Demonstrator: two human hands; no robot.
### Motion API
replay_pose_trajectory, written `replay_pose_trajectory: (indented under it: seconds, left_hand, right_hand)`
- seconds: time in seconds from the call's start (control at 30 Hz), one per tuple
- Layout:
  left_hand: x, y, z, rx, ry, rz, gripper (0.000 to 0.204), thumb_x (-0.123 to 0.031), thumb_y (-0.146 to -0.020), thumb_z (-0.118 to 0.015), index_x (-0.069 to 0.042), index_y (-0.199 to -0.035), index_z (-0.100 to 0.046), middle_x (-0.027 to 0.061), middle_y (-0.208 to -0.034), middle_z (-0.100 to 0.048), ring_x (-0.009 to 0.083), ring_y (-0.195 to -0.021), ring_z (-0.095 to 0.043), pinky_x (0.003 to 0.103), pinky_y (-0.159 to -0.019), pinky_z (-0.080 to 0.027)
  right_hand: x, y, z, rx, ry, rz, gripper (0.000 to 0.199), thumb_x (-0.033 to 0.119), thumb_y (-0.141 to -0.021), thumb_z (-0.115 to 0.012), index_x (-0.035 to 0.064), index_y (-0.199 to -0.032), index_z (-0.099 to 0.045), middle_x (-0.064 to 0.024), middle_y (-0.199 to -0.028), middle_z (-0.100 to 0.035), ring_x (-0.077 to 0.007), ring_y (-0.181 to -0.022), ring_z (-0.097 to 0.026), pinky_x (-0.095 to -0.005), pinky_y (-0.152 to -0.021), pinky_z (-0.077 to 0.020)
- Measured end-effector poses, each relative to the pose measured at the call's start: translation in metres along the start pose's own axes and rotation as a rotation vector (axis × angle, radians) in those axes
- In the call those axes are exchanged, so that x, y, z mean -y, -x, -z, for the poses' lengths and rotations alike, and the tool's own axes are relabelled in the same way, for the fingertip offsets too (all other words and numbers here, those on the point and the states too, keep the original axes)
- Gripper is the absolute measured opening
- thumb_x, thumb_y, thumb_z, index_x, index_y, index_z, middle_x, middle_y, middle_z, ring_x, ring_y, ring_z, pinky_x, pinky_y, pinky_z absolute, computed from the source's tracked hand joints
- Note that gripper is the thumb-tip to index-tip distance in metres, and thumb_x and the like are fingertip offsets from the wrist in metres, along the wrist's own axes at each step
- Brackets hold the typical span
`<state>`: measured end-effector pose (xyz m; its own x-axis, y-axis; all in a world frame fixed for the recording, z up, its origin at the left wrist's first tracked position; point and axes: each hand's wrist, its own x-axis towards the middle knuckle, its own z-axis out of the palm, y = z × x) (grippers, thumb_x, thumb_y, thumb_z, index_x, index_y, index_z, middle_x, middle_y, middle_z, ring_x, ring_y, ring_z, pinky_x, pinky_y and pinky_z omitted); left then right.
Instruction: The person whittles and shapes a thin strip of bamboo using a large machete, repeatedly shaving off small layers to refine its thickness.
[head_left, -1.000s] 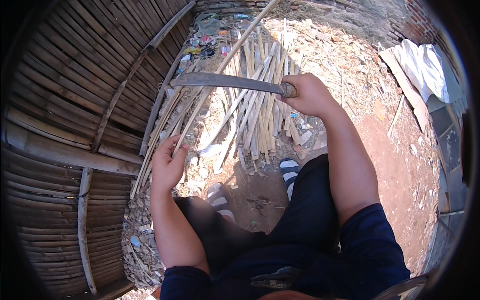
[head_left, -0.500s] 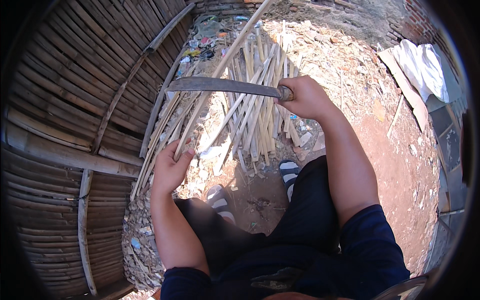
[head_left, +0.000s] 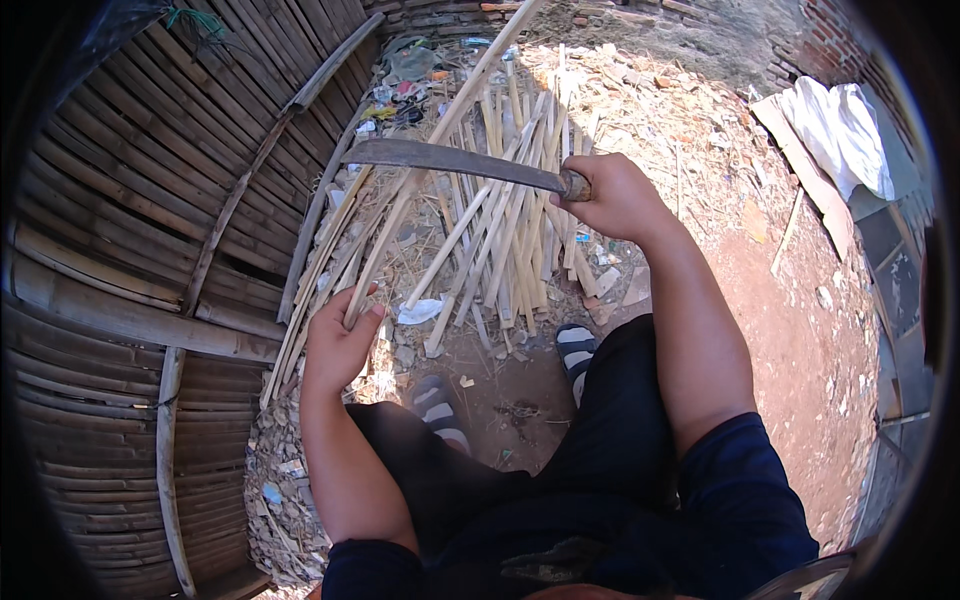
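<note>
Right hand clenched on machete | left hand curled round wooden strip, running ahead beneath machete | I'd flag: strip could twist, deflecting machete toward left hand

We have passage over the dirt floor to the right of our right hand. Ahead of our left hand, the machete blade and long strip obstruct us. The slatted wall limits us leftward; the strip pile blocks low passage ahead.
</note>
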<state>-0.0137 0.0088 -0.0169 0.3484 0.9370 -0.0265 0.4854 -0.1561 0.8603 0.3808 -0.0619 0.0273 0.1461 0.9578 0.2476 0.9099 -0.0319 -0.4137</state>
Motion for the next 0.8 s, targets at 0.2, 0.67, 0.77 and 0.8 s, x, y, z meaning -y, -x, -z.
replay_pose_trajectory:
  seconds: [0.2, 0.67, 0.77, 0.8]
  left_hand:
    - [0.002, 0.0, 0.004, 0.013, -0.026, -0.008, 0.038, -0.021, -0.099, -0.075, 0.0, -0.13, -0.071, -0.0023, -0.083, -0.066, 0.0044, -0.071, -0.05, 0.025, -0.063, -0.042]
    - [-0.005, 0.003, 0.008, 0.042, -0.037, 0.036, 0.032, -0.021, -0.098, -0.077, -0.002, -0.124, -0.074, -0.0056, -0.08, -0.063, 0.004, -0.072, -0.051, 0.023, -0.064, -0.042]
    - [0.0, 0.001, 0.01, 0.027, -0.052, 0.015, 0.032, -0.02, -0.098, -0.077, -0.002, -0.124, -0.074, -0.006, -0.078, -0.061, 0.0037, -0.07, -0.049, 0.023, -0.062, -0.041]
    - [0.002, 0.0, 0.01, 0.024, -0.059, 0.009, 0.032, -0.02, -0.098, -0.077, -0.002, -0.124, -0.074, -0.0061, -0.077, -0.061, 0.0036, -0.069, -0.048, 0.024, -0.062, -0.04]
  right_hand:
    - [-0.01, -0.003, 0.004, -0.026, -0.035, -0.107, 0.033, 0.037, -0.089, -0.08, 0.0087, -0.105, -0.075, -0.0193, -0.089, -0.073, -0.0398, -0.089, -0.072, -0.0499, -0.08, -0.0556]
    - [-0.035, -0.005, 0.0, -0.166, -0.187, -0.205, 0.027, 0.029, -0.09, -0.083, 0.0045, -0.096, -0.074, -0.0094, -0.071, -0.065, -0.0178, -0.065, -0.058, -0.0371, -0.066, -0.0491]
    - [-0.021, -0.003, -0.001, -0.143, -0.118, -0.123, 0.029, 0.032, -0.089, -0.083, 0.0067, -0.101, -0.075, -0.0145, -0.079, -0.069, -0.0285, -0.074, -0.065, -0.0418, -0.071, -0.0522]
    - [-0.015, -0.002, 0.0, -0.115, -0.066, -0.064, 0.03, 0.034, -0.089, -0.082, 0.0086, -0.104, -0.075, -0.0169, -0.084, -0.072, -0.0339, -0.081, -0.068, -0.0445, -0.075, -0.054]
